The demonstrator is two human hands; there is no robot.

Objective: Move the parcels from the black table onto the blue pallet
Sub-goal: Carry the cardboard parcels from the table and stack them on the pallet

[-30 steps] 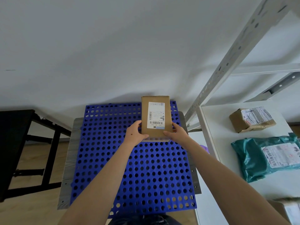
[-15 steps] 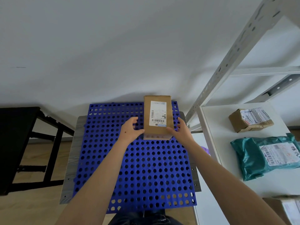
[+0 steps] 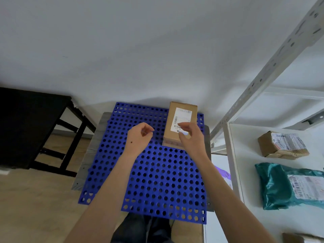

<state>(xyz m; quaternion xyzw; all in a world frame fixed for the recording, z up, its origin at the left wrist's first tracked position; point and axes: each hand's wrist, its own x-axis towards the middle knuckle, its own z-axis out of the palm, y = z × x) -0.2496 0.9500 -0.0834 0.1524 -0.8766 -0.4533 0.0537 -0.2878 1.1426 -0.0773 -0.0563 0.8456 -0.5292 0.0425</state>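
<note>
Labelled cardboard box [image 3: 181,114] being borne at far right corner of blue pallet [image 3: 157,172]. Nothing being held: left hand [image 3: 140,135] and right hand [image 3: 191,137] loosely curled. Risk: box being clipped by right hand, shunted over pallet's far edge.

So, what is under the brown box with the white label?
The box rests on the far right part of the blue pallet, which lies on a grey board. The pallet surface directly below the box is covered, so nothing more can be seen there.
</note>
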